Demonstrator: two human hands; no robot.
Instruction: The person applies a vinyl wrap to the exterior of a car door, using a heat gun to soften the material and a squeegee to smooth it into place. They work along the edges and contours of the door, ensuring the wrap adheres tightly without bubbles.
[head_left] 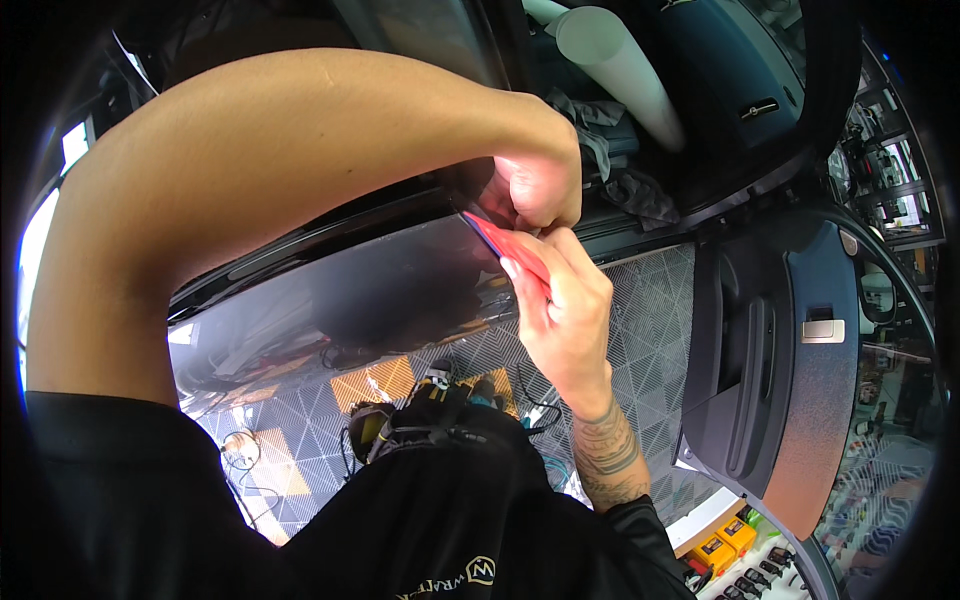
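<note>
My right hand (565, 320) pinches a red squeegee (508, 247), a flat card with a dark edge, between thumb and fingers. Its tip meets the black trim (420, 200) along the top of a glossy dark car door panel (370, 290). Just beyond, my left hand (540, 185) is curled, with its arm arching across from the left. The left fingers bend down at the trim, close to the right knuckles. Whatever they grip is hidden behind the hand.
An open car door (770, 360) stands on the right. Inside the car are a white roll (625, 80) and grey cloths (640, 198) on the seat. Below lie patterned floor tiles (645, 310), cables and a round lamp (240, 450). Yellow cases (722, 545) sit at lower right.
</note>
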